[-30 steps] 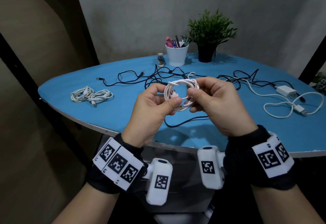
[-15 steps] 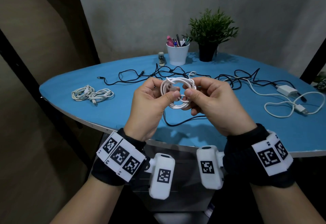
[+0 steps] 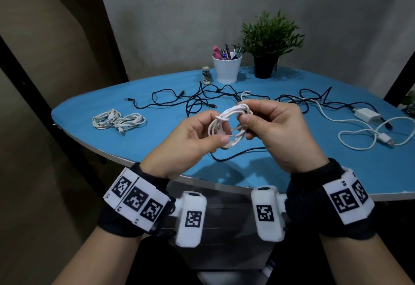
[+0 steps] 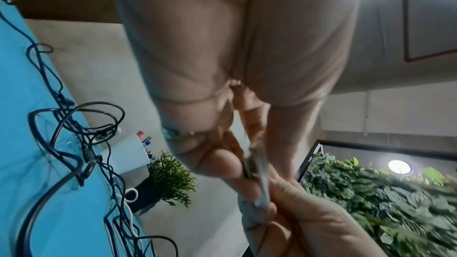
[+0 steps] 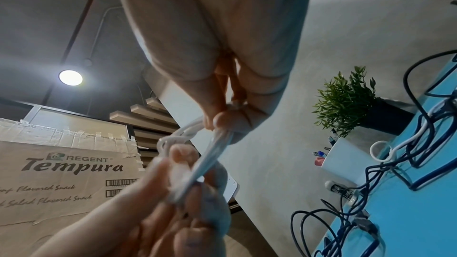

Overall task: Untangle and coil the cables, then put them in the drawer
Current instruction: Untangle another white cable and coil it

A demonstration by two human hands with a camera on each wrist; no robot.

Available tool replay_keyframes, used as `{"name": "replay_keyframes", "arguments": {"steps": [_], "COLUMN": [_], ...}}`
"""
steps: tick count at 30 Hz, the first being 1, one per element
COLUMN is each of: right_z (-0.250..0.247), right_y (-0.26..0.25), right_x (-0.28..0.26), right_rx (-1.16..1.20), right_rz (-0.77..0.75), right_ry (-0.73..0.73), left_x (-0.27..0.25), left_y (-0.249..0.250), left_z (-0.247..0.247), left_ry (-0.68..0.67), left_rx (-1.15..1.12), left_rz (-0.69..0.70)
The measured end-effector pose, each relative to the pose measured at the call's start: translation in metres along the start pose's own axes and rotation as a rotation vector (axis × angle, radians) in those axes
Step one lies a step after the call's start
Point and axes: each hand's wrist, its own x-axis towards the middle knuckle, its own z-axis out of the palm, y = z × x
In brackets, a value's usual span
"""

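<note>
A small coil of white cable (image 3: 226, 125) hangs in the air above the near edge of the blue table (image 3: 157, 136). My left hand (image 3: 190, 143) pinches its lower left side between thumb and fingers. My right hand (image 3: 271, 127) pinches its upper right side. The same white coil (image 5: 210, 155) runs between both hands in the right wrist view, and shows as a blurred strand (image 4: 259, 179) in the left wrist view. Two coiled white cables (image 3: 119, 121) lie at the table's left. A tangle of black cables (image 3: 202, 100) sprawls behind my hands.
A white charger with its loose cable (image 3: 368, 127) lies at the right. A white pen cup (image 3: 226, 66), a potted plant (image 3: 269, 44) and a small stapler (image 3: 206, 75) stand at the back. A grey cabinet (image 3: 224, 212) sits under the table's near edge.
Both hands have kept hold of the white coil and turned it between them. The coil now tilts more, and the left thumb has slid to its lower edge.
</note>
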Motion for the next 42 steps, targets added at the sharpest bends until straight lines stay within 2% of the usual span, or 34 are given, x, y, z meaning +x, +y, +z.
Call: {"name": "replay_keyframes", "arguments": {"steps": [3,5,8,12,19,21,24,30,33,36,40,42], "right_z": [-0.001,-0.002,-0.002,-0.001,-0.001,-0.002,-0.004,-0.011,-0.012,-0.011,-0.008,-0.006], "right_y": [-0.001,-0.001,0.001,0.003,0.000,-0.001,-0.002,-0.004,-0.005,-0.005,-0.006,-0.007], "right_x": [0.001,0.001,0.000,0.001,0.001,0.001,0.002,0.004,0.004,0.004,0.005,0.005], "right_rx": [0.028,0.047,0.068,0.047,0.006,-0.005,0.003,0.027,0.041,0.044,0.072,0.073], "right_rz": [0.017,0.027,0.035,0.035,0.022,0.015,0.012,0.005,0.007,0.002,-0.001,0.016], "right_ry": [0.021,0.032,0.039,0.041,0.061,0.067,0.077,0.118,0.128,0.155,0.176,0.147], "left_x": [-0.004,-0.004,-0.004,-0.003,0.004,0.005,0.003,-0.002,-0.003,-0.001,-0.001,0.002], "left_y": [-0.002,-0.002,0.000,0.002,0.002,0.001,0.001,0.011,0.010,0.005,-0.003,-0.006], "left_z": [-0.003,-0.002,0.002,0.009,0.011,0.010,0.010,0.010,0.009,0.008,0.010,0.011], "left_ry": [-0.145,-0.172,-0.085,0.004,0.251,0.284,0.281,0.171,0.162,0.193,0.291,0.338], "left_rx": [-0.118,-0.213,-0.323,-0.319,-0.092,-0.033,0.035,-0.016,-0.017,0.046,0.320,0.369], "left_rz": [-0.034,-0.046,-0.081,-0.123,-0.114,-0.119,-0.118,-0.145,-0.143,-0.121,-0.030,-0.037]}}
